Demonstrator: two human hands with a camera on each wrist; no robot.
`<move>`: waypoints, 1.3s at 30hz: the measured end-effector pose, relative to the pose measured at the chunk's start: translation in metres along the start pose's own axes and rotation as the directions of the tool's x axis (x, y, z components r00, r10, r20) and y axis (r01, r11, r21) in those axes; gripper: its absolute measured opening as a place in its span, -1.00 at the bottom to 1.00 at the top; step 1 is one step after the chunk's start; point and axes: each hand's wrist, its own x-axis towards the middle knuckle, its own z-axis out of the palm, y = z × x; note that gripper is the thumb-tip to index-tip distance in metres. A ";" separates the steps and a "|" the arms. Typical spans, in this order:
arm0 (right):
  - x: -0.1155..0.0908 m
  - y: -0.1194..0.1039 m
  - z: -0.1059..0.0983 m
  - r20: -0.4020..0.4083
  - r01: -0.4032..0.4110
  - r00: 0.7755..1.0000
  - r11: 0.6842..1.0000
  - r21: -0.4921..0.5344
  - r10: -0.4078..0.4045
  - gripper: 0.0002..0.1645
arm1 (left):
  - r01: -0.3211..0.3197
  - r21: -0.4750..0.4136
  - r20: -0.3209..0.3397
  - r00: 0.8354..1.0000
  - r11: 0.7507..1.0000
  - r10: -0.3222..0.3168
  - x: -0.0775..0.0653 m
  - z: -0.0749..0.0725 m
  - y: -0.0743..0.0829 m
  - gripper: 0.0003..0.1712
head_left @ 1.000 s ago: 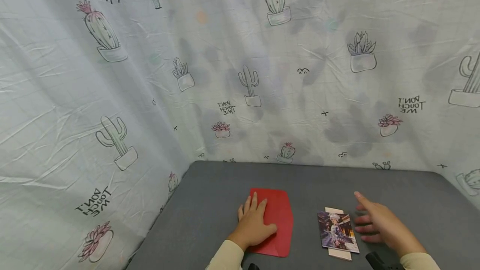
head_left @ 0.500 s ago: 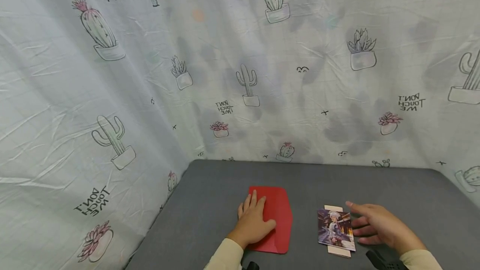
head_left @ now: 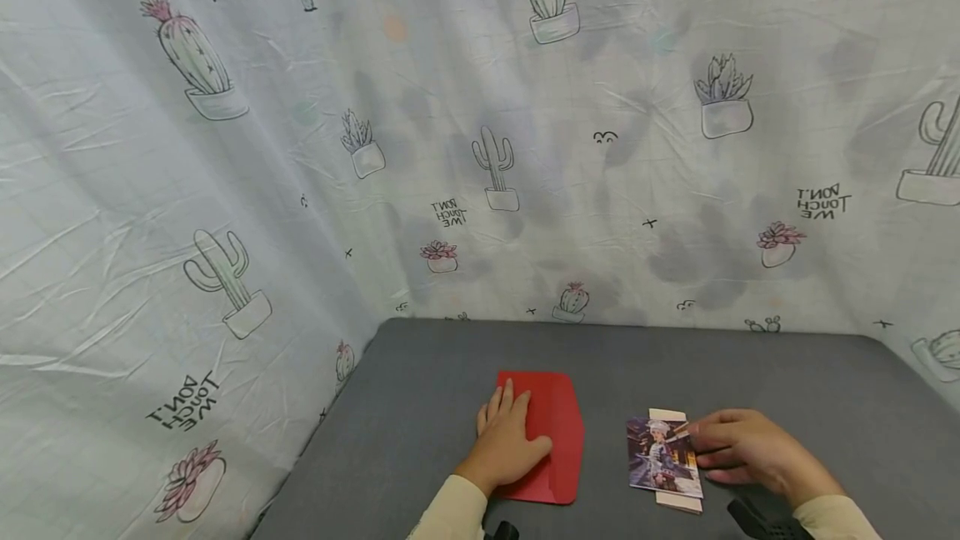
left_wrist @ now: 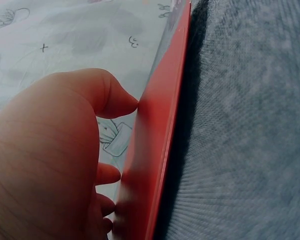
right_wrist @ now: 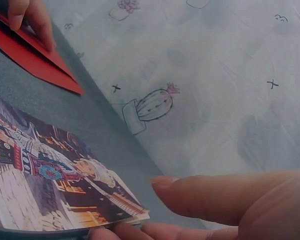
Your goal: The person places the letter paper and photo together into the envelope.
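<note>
My left hand (head_left: pixel 506 444) rests on a red envelope (head_left: pixel 561 440), fingers spread over its left part. In the left wrist view, the thumb and fingertips (left_wrist: pixel 107 174) touch the envelope's face. To the right lies a printed photo (head_left: pixel 658 458) of a person in decorated clothes. Pale paper ends (head_left: pixel 667 415) stick out from beneath it, at the far and near edges. My right hand (head_left: pixel 753 448) is at the photo's right edge. In the right wrist view, the thumb (right_wrist: pixel 177 192) hovers over the photo's corner, apart from it, while the other fingers touch the edge, partly hidden.
A grey cloth-covered table (head_left: pixel 420 407) lies under everything. Pale curtains (head_left: pixel 600 190) printed with cacti stand behind it and along the left. Dark wrist-camera parts (head_left: pixel 757 519) show near the sleeves.
My right hand has moved left onto the photo's right edge, its thumb lowering. The photo has shifted slightly left over the pale paper. The left hand stays on the envelope.
</note>
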 end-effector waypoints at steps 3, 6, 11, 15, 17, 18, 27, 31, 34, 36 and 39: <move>0.001 -0.001 0.002 -0.010 -0.008 1.000 1.000 0.004 0.008 -0.56 | 0.000 -0.007 -0.002 1.000 1.000 0.000 0.000 0.000 0.000 -0.03; 0.001 -0.002 0.005 -0.005 -0.007 1.000 1.000 0.016 0.007 -0.59 | -0.001 -0.012 -0.001 1.000 1.000 0.001 -0.001 -0.001 0.000 -0.02; 0.000 -0.002 0.006 0.028 0.001 1.000 0.999 0.042 -0.002 -0.66 | 0.003 -0.014 0.007 1.000 1.000 -0.003 -0.002 -0.001 0.000 -0.02; -0.001 -0.003 0.006 0.046 0.003 0.999 0.999 0.052 -0.006 -0.66 | 0.000 -0.016 0.008 1.000 1.000 0.000 -0.002 -0.001 -0.001 -0.02; -0.001 -0.004 0.008 0.044 0.001 0.999 0.999 0.044 -0.003 -0.67 | -0.001 -0.013 0.007 1.000 1.000 0.001 -0.002 0.000 -0.002 -0.02; -0.001 -0.004 0.009 0.042 0.004 0.999 0.999 0.036 -0.006 -0.68 | -0.001 -0.012 0.007 1.000 1.000 0.001 -0.002 0.000 -0.002 -0.02; 0.002 0.000 0.016 0.042 0.047 0.998 0.999 0.012 -0.048 -0.78 | 0.002 -0.014 0.016 1.000 1.000 -0.002 -0.003 -0.002 -0.001 -0.02; 0.003 0.000 0.015 0.055 0.068 0.996 0.997 0.025 -0.070 -0.74 | 0.000 -0.012 0.018 1.000 1.000 0.000 -0.003 -0.002 -0.001 -0.02; 0.004 0.000 0.012 0.065 0.078 0.995 0.996 0.036 -0.080 -0.69 | -0.003 -0.010 0.016 1.000 1.000 0.004 -0.003 -0.001 -0.001 -0.02; 0.004 0.001 0.012 0.077 0.088 0.993 0.995 0.049 -0.091 -0.68 | -0.007 -0.009 0.014 1.000 1.000 0.007 -0.003 -0.001 -0.001 -0.02; 0.005 0.001 0.012 0.086 0.101 0.990 0.992 0.071 -0.107 -0.67 | -0.008 -0.009 0.015 1.000 1.000 0.008 -0.002 -0.001 -0.001 -0.02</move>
